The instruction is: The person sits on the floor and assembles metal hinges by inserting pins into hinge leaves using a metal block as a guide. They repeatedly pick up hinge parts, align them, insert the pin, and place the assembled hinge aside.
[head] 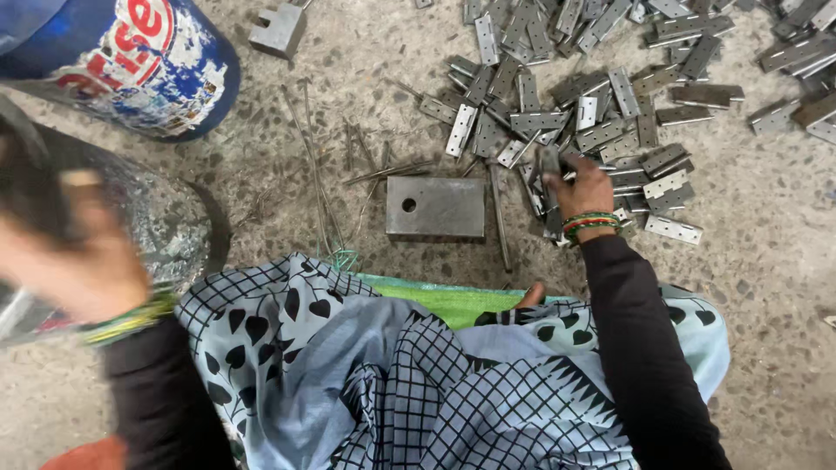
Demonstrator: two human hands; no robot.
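Our right hand (585,187) reaches forward into the heap of metal hinges (601,104) and closes its fingers around one hinge leaf (550,165), which stands roughly upright in the grip, its long axis running away from us. The rest of the heap fans out ahead of and to the right of that hand, several leaves touching its knuckles, so this hand is by far the nearer one to the hinges. Just to its left lies a steel block (434,207) with a round hole, flat on the floor, and between block and hand a thin rod (500,222) points away from us. Loose wire pins (366,161) are scattered farther left of the block. Our left hand (74,252) is raised near the left edge, well apart from the hinges, and blurred; it seems to grip something dark, but we cannot tell what. Behind it stand a grey drum (170,222) and a blue can (157,61).
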